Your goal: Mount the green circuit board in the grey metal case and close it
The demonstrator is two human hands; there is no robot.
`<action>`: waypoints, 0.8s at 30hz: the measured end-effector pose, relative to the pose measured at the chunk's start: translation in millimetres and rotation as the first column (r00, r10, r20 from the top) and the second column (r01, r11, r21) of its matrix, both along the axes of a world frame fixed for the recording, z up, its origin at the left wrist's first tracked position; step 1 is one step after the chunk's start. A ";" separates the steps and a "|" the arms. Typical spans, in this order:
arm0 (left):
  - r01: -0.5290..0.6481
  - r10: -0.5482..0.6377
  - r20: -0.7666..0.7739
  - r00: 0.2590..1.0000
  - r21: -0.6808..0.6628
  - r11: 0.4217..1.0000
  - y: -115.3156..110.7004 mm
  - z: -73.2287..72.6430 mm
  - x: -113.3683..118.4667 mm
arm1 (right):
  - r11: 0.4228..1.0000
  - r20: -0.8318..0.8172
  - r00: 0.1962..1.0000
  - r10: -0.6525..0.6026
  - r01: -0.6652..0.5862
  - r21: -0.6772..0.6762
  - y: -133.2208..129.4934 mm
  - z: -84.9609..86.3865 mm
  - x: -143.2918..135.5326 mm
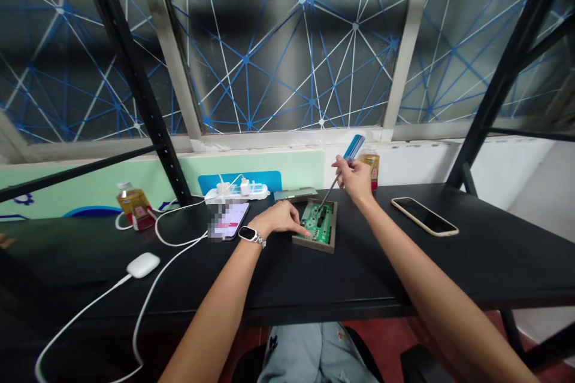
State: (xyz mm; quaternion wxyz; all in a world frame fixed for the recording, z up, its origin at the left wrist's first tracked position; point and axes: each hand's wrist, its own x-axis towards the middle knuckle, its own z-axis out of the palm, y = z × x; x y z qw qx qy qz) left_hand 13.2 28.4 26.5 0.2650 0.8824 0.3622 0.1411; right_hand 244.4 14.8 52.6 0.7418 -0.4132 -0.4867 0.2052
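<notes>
A green circuit board [321, 228] lies inside a shallow grey-brown case [314, 245] on the black table. My left hand [283, 218] grips the case at its left side, with a finger or thumb stretched onto the board. Between the fingers of my right hand [353, 178] is a screwdriver [354, 147] with a blue handle. Its long metal shaft slants down to the left, and the tip is over or on the board; contact cannot be made out. Behind the case lies a flat grey metal piece [296, 194], perhaps a cover.
Left of the case lies a lit phone [230, 219]; another phone [424, 216] is to the right. A white power strip [238, 191], a white earbud case [143, 264] with cables, and two drink bottles [135, 206] [371, 166] stand around. Black shelf posts [135, 81] frame the table [350, 275].
</notes>
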 end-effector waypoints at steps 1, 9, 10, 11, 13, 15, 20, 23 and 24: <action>0.026 -0.026 -0.012 1.000 -0.021 0.999 -4.0 1.4 2.7 | 1.000 0.000 1.000 -0.004 0.004 0.000 0.4 -0.1 0.5; -0.165 0.097 0.246 0.964 0.270 0.949 10.8 0.1 2.0 | 0.996 0.045 0.997 0.063 -0.060 -0.060 2.3 -3.0 -2.1; -0.234 0.152 0.275 0.949 0.296 0.926 17.3 0.4 -4.6 | 0.992 0.039 0.994 0.105 -0.102 -0.069 1.8 -3.8 -5.8; -0.299 0.208 0.296 0.932 0.309 0.903 23.6 1.2 -12.2 | 0.984 0.025 0.987 0.160 -0.158 -0.078 1.1 -4.9 -11.0; -0.409 0.299 0.333 0.894 0.335 0.849 34.0 3.3 -27.8 | 0.950 -0.019 0.954 0.298 -0.298 -0.098 -0.8 -9.1 -25.4; -0.483 0.361 0.365 0.858 0.335 0.809 40.6 4.7 -40.2 | 0.890 -0.053 0.899 0.436 -0.439 -0.125 -3.4 -16.1 -43.4; -0.536 0.421 0.366 0.830 0.316 0.783 44.5 2.8 -49.0 | 0.772 -0.063 0.794 0.605 -0.603 -0.201 -9.8 -33.5 -79.7; -0.502 0.406 0.329 0.853 0.303 0.810 43.4 2.4 -46.9 | 0.765 -0.085 0.788 0.610 -0.614 -0.195 -11.4 -33.5 -81.1; -0.480 0.387 0.321 0.864 0.295 0.826 43.1 2.7 -46.4 | 0.778 -0.093 0.800 0.593 -0.599 -0.186 -11.3 -31.5 -78.2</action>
